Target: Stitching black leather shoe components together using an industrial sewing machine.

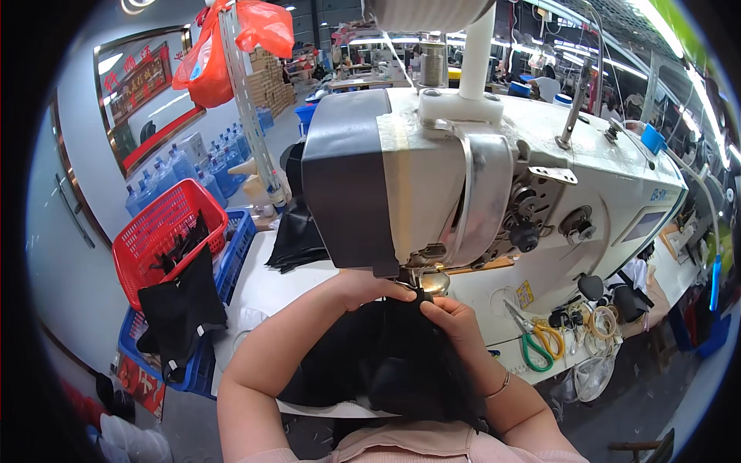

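Observation:
A large white and black sewing machine (351, 177) stands in front of me. Beneath its needle and presser foot (415, 279) lies the upper edge of a black fabric piece (370, 359), whose rest drapes over the table's front edge toward my lap. My left hand (369, 288) reaches in from the left, its thumb pressing the fabric edge just beside the presser foot. On the near right side of the foot, my right hand (457, 318) pinches the same edge between thumb and fingers. The curled fingers are partly hidden by the cloth.
A red basket (127, 251) with black pieces sits on a blue crate (241, 251) at the left. Other black fabric (297, 235) lies behind the machine head. Green-handled scissors (536, 353), yellow-handled scissors (557, 339) and small tools lie to the right.

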`<state>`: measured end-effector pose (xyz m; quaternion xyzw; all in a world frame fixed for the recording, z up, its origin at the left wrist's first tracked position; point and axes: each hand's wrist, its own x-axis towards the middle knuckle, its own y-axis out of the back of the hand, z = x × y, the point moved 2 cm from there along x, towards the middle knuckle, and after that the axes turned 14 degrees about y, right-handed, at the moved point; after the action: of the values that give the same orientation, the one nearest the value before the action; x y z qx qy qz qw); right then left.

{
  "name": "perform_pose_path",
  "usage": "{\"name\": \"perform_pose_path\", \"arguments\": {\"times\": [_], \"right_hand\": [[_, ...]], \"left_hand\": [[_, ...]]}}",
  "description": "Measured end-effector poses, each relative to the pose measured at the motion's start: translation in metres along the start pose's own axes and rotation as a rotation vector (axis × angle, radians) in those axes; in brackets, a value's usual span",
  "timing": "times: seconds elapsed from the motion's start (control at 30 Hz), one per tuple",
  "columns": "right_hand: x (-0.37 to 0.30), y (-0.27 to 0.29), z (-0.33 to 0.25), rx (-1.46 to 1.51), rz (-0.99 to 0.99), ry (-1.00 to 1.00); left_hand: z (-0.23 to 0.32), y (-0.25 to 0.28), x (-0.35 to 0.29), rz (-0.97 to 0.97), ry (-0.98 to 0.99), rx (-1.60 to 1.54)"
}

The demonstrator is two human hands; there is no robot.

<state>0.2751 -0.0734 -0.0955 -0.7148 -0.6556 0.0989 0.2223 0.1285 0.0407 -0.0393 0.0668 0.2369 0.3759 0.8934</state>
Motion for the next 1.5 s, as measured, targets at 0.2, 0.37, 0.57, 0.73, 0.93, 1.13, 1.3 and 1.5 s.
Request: {"name": "perform_pose_path", "arguments": {"times": [0.2,0.37,0.57,0.73,0.93,1.13,1.3,1.5], "right_hand": [[-0.001,-0.004,-0.001,0.004,0.013,0.029],[0.001,0.0,0.006,-0.027,0.038,0.061],[-0.003,-0.003,0.0,0.008,0.031,0.004],[-0.007,-0.007,-0.006,0.067,0.032,-0.017],[-0.006,-0.007,-0.009,0.064,0.021,-0.047],[-0.009,-0.007,-0.004,0.111,-0.016,-0.046],[-0.007,-0.006,-0.004,0.095,0.011,-0.064],[-0.008,-0.005,-0.001,0.081,-0.015,-0.041]], "left_hand": [[0.001,0.0,0.0,-0.074,-0.165,-0.066],[0.031,-0.005,-0.024,-0.027,0.109,0.028],[0.016,-0.002,-0.011,-0.071,-0.117,0.003],[0.013,0.0,-0.005,-0.086,-0.154,0.016],[0.024,0.005,-0.008,-0.051,-0.362,0.116],[0.035,0.008,-0.015,-0.024,-0.268,0.285],[0.026,0.016,-0.006,-0.02,-0.329,0.222],[0.021,0.025,0.001,-0.148,-0.53,-0.06]]}}
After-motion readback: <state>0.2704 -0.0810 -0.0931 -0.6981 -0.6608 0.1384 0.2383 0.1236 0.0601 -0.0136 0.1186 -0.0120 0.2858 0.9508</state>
